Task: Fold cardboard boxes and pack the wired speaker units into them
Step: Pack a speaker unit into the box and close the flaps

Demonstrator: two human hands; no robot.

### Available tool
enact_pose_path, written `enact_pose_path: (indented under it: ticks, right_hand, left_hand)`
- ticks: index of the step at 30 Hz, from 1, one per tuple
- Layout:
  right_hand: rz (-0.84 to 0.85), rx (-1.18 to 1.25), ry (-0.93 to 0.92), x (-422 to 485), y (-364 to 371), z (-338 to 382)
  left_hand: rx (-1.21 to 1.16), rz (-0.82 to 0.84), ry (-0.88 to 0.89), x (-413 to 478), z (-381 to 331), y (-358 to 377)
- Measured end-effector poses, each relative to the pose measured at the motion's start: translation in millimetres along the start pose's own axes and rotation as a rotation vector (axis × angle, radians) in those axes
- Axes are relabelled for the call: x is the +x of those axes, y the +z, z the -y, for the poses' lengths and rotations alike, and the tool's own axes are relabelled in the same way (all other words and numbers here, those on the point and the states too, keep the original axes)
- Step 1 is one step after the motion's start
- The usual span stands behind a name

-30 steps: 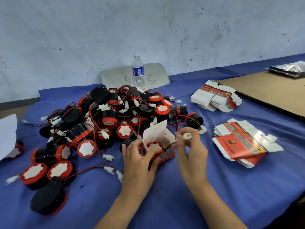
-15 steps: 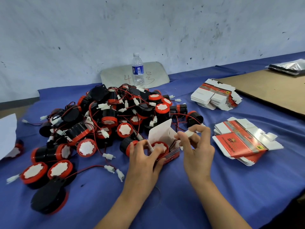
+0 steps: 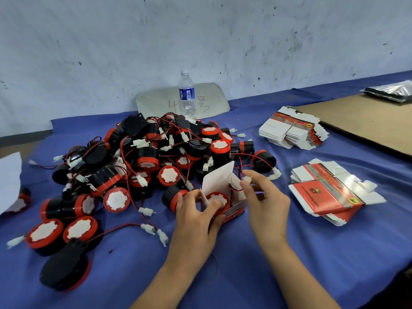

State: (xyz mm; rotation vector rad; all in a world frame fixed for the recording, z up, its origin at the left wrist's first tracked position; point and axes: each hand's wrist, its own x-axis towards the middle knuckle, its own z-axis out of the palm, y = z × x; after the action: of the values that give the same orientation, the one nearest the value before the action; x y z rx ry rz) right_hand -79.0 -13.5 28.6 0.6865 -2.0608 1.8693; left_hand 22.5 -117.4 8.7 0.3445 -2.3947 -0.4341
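- A white sheet [image 3: 9, 181] lies at the far left edge of the surface [image 3: 312, 253], which is covered with a blue cloth.
- A big pile of speaker units [image 3: 142, 161], black with red rims and white faces, takes the left and middle part; their red and black wires with white plugs are tangled over it.
- Some loose units [image 3: 44, 233] lie in front of the pile, near the left front edge.
- A water bottle [image 3: 186, 94] stands upright behind the pile, in front of a grey board [image 3: 214, 101] that leans on the wall.
- The left hand [image 3: 196, 221] grips the near side of the open box [image 3: 219, 181] with curled fingers, and one fingertip rests on the white face of the speaker unit [image 3: 217, 200] inside.
- The open box stands just in front of the pile, between the two hands, with its white flap raised; the speaker unit sits in it face up.
- The right hand [image 3: 265, 201] pinches the white connector [image 3: 247, 179] between thumb and forefinger, just above the right side of the box; a red wire goes from it down into the box.
- A near stack of flat boxes [image 3: 327, 195], red and white, lies to the right of the right hand.
- A far stack of flat boxes [image 3: 292, 130] lies behind it, close to a brown cardboard sheet [image 3: 367, 121].
- A dark plastic bag [image 3: 390, 91] rests on the far right corner of the cardboard sheet.
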Motion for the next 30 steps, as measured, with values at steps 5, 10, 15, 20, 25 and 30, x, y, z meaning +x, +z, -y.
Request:
enact_pose_path:
  ticks: [5,10,15,20,25,30]
  right_hand:
    - [0.009,-0.387,-0.345,-1.9,-0.3,0.8]
    - [0.16,-0.324,-0.215,-4.7,1.7,5.0]
    - [-0.021,-0.394,-0.245,-5.3,3.0,6.2]
    - [-0.088,-0.486,-0.376,-3.1,2.2,7.5]
    - [-0.087,-0.675,-0.551,-4.3,8.6,-1.3]
    - [-0.02,-0.745,-0.498,-5.5,11.6,-6.8]
  left_hand:
    - [0.002,-0.003,0.005,0.4,0.9,0.5]
    - [-0.009,-0.001,-0.009,0.3,1.2,0.7]
    - [-0.018,0.005,-0.017,0.1,1.4,1.1]
    - [-0.008,0.004,-0.016,0.6,1.3,1.3]
    - [0.017,0.017,-0.006,0.7,2.5,1.5]
    - [-0.015,0.025,-0.018,1.0,1.3,2.2]
